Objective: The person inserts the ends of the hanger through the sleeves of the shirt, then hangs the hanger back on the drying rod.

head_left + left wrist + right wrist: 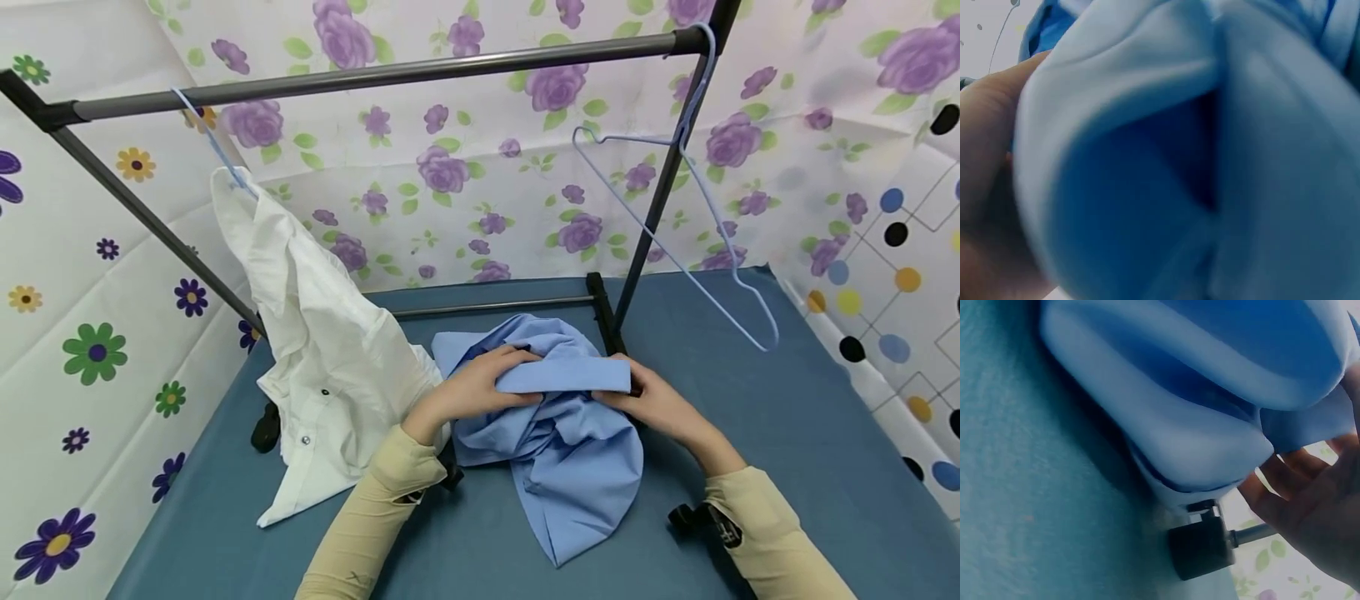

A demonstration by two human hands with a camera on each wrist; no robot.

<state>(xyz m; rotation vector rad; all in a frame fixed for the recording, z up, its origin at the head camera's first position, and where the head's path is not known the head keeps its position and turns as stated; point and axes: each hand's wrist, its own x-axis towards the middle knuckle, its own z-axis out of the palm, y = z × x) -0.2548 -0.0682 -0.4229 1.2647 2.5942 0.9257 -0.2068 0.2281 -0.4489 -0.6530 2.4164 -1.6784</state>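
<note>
The blue garment (577, 483) is so bunched on the table (795, 442) that its full outline is hard to make out; it lies in front of the person, just beside the white shirt (322, 333). Cloth hides some fingertips of the left hand (480, 385), and the right hand (660, 406) has its fingers partly behind the garment. Both hands grip it: the left holds the flat band (566, 375) between thumb and fingers, the right pinches the band's other end. The left wrist view is blurred and mostly filled with cloth; in the right wrist view the hand is cut off by the edge. Both forearms leave the head view at the bottom, and the rack's posts run out of it at the left and top.

There are two garments, two hangers and one top bar (390, 76). One hanger (213, 145) enters the white shirt, which shows two round buttons; the other hanger (681, 137) hangs at the right end, a slim pale-blue triangle with notched shoulders. The blue fabric is smooth with soft folds, the white creased, the bar dark and tubular, the backdrop (450, 229) a wrinkled sheet printed with purple flowers
</note>
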